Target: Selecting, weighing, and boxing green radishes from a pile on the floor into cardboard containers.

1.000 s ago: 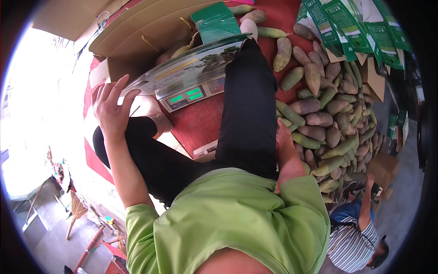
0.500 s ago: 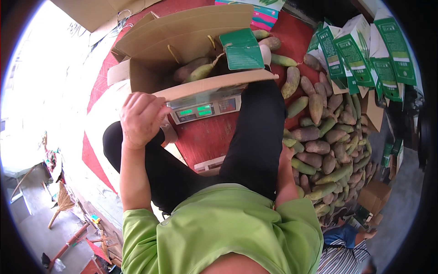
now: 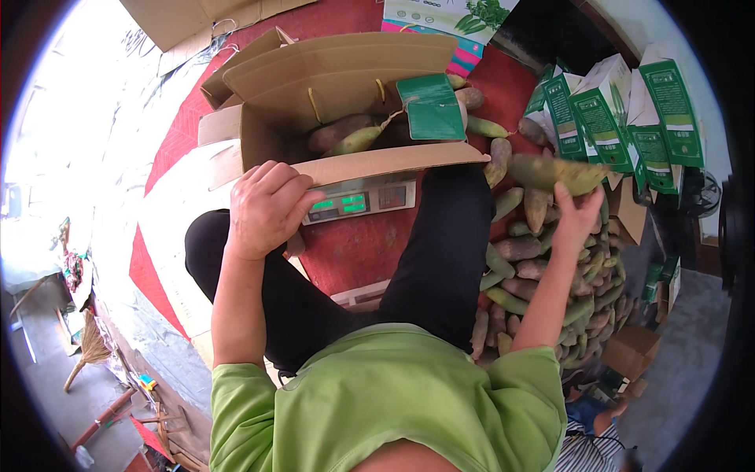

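Note:
My left hand [image 3: 266, 208] rests on the near flap of an open cardboard box [image 3: 346, 86], fingers curled over its edge. The box sits on a digital scale [image 3: 358, 202] with a lit green display and holds a few long root vegetables [image 3: 350, 138]. My right hand [image 3: 578, 212] is raised over the pile at the right and grips a long green-brown root vegetable [image 3: 554, 173], held level. My legs in black trousers [image 3: 440, 252] stretch forward beside the scale.
A heap of root vegetables [image 3: 543, 275] lies on the red mat [image 3: 354, 252] to my right. Green-and-white cartons [image 3: 621, 110] stand at the far right. Flat cardboard lies at the top left. Another person in a striped shirt [image 3: 586, 452] is at the lower right.
My right hand has come up from behind my leg with a root vegetable in it. My left hand stays on the box flap. The view has shifted toward the box.

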Action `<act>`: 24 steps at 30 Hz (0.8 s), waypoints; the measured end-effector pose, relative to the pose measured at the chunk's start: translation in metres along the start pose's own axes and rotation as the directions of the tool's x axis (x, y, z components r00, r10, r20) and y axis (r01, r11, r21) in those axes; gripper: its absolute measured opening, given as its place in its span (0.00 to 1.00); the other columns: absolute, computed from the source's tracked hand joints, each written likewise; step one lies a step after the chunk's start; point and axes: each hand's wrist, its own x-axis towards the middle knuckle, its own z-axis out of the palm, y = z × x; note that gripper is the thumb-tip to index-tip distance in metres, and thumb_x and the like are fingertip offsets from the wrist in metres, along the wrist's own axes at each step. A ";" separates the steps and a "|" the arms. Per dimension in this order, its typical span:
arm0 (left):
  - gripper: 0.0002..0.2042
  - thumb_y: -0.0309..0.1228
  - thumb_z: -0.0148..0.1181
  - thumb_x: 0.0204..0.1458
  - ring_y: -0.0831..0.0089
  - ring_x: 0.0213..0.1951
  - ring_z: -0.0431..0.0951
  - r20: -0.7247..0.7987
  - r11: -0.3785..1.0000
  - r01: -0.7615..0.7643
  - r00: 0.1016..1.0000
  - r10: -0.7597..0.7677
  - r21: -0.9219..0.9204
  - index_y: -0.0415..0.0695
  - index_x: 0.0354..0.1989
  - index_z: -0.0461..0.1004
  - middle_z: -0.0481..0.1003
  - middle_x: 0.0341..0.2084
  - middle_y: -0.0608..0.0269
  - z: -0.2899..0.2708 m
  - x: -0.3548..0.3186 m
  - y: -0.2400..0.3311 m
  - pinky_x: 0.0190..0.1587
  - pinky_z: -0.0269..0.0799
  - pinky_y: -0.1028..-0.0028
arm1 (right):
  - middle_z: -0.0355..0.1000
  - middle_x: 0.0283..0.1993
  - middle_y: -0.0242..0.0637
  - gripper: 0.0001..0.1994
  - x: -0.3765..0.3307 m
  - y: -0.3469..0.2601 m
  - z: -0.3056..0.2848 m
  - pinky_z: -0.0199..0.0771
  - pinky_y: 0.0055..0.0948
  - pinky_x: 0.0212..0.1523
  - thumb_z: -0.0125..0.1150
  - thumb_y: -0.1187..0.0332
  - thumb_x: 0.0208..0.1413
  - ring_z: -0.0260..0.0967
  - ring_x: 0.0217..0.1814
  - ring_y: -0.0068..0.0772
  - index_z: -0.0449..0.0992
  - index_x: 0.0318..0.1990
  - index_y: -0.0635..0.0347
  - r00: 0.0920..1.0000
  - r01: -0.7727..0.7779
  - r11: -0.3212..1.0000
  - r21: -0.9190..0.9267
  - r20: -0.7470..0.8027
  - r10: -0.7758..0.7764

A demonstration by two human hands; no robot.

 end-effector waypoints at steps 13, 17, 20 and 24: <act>0.09 0.35 0.66 0.41 0.66 0.26 0.73 -0.006 0.999 0.035 0.999 -0.035 -0.034 0.45 0.25 0.75 0.70 0.22 0.67 -0.005 0.001 -0.001 0.29 0.70 0.67 | 0.70 0.47 0.41 0.27 0.027 -0.104 0.194 0.70 0.32 0.48 0.68 0.71 0.41 0.70 0.49 0.37 0.67 0.52 0.60 0.691 0.308 0.948 0.079 0.667 -0.280; 0.09 0.35 0.66 0.41 0.66 0.27 0.73 0.016 0.999 0.048 0.999 -0.048 -0.022 0.45 0.24 0.75 0.70 0.21 0.67 -0.007 0.000 -0.002 0.29 0.70 0.67 | 0.71 0.50 0.40 0.29 0.018 -0.076 0.242 0.68 0.36 0.51 0.68 0.69 0.41 0.69 0.52 0.40 0.65 0.54 0.58 0.506 0.631 0.775 -0.028 0.773 -0.383; 0.08 0.30 0.67 0.40 0.65 0.26 0.73 0.030 0.996 0.052 0.998 -0.050 -0.066 0.41 0.27 0.77 0.71 0.23 0.63 -0.007 0.001 -0.002 0.29 0.69 0.68 | 0.72 0.45 0.39 0.29 0.016 -0.042 0.268 0.67 0.38 0.49 0.71 0.66 0.38 0.68 0.51 0.40 0.67 0.52 0.56 0.290 0.863 0.487 -0.133 0.920 -0.263; 0.08 0.35 0.66 0.41 0.66 0.26 0.73 0.017 0.997 0.066 0.998 -0.065 -0.051 0.44 0.24 0.76 0.70 0.21 0.66 -0.005 0.001 -0.002 0.29 0.70 0.67 | 0.73 0.41 0.35 0.26 0.018 -0.032 0.272 0.66 0.40 0.47 0.71 0.63 0.37 0.67 0.51 0.38 0.71 0.47 0.53 0.228 0.959 0.165 -0.230 0.973 0.032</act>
